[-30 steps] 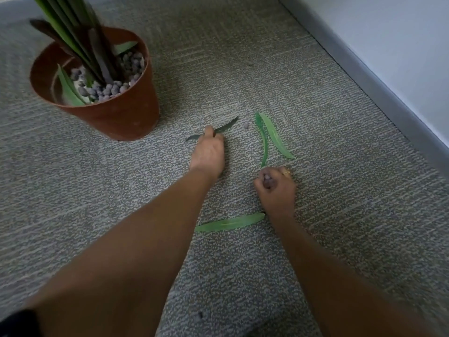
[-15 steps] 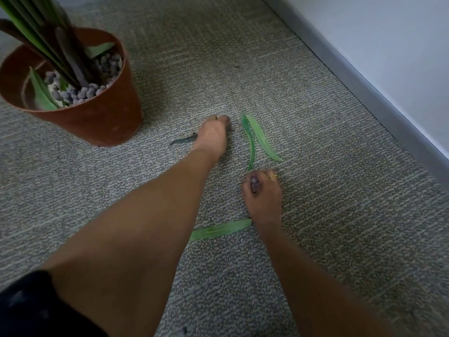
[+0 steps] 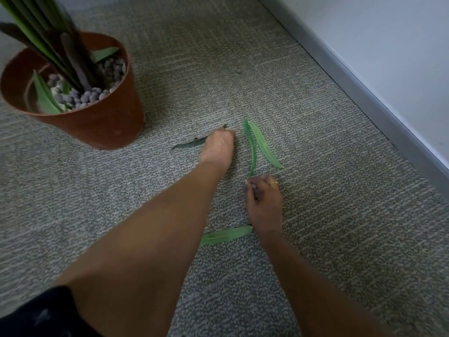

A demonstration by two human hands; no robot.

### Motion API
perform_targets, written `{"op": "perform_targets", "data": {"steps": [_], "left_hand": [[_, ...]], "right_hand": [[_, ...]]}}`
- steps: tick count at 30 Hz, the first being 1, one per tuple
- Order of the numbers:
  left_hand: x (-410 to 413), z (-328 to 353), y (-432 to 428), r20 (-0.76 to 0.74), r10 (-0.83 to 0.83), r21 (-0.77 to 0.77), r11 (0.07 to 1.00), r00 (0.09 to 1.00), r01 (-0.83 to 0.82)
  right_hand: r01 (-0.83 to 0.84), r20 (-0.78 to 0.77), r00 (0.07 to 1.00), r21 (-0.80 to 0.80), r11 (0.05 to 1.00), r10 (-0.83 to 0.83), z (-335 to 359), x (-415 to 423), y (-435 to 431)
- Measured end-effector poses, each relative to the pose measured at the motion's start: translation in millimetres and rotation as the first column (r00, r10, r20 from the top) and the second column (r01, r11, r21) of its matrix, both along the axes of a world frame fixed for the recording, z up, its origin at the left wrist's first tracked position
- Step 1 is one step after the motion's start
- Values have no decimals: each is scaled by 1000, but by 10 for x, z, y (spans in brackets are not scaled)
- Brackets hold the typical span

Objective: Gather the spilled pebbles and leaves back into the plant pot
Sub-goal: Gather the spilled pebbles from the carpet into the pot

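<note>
- The left hand (image 3: 220, 147) lies knuckles up on the carpet (image 3: 340, 215), its fingers bent down over the far end of the dark leaf (image 3: 189, 144). The rest of the leaf sticks out to the left, towards the pot. I cannot tell whether the fingertips pinch anything.
- The right hand (image 3: 264, 205) is curled round a few pebbles (image 3: 254, 188), which show between the thumb and forefinger. It sits nearer the person, just at the near tip of the narrow green leaf (image 3: 252, 152).
- A broad green leaf (image 3: 263, 145) lies beside the narrow one, towards the carpet's right edge. A third green leaf (image 3: 226, 235) lies flat, touching the right wrist.
- The brown plant pot (image 3: 104, 122) stands upright at the far left of the carpet, holding grey-purple pebbles and long leaves.
- A second ago the left hand sat at the dark leaf's middle, with a loose pebble just past the leaf's tip. That spot is now covered by the hand. The right hand has kept its place and its hold.
</note>
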State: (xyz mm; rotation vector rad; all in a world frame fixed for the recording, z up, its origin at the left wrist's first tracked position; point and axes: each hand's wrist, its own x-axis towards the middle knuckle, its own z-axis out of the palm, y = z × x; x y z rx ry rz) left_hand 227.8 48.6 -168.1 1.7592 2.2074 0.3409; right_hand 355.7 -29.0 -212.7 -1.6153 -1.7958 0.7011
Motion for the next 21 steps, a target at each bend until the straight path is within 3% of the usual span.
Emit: {"op": "perform_targets", "data": {"steps": [7,12,15,17,19,21], "left_hand": [[-159,45,-434,98,37,-3,999,995,-37],[-552,318,-805,274,191,158,958,943,-240],[-963,632,-919,345,223,329,881,912,-340],[-1285,847,-954,405,307,416,777,861,-472],[-1595,1023,-937,469,429,430,653,772,-623],[-1847,1111,-892,528,517,366,577,674,-730]], "right_hand": [[-3,-65,998,-8,1000,3,39,22,26],[83,-233,963,-220,972,-135,148,29,67],[184,-257,937,-211,960,-237,303,-115,78],[165,-302,930,-167,972,-209,532,-352,66],[76,-379,916,-156,985,-131,833,-684,103],[-27,-413,907,-246,969,-79,1124,-1066,233]]}}
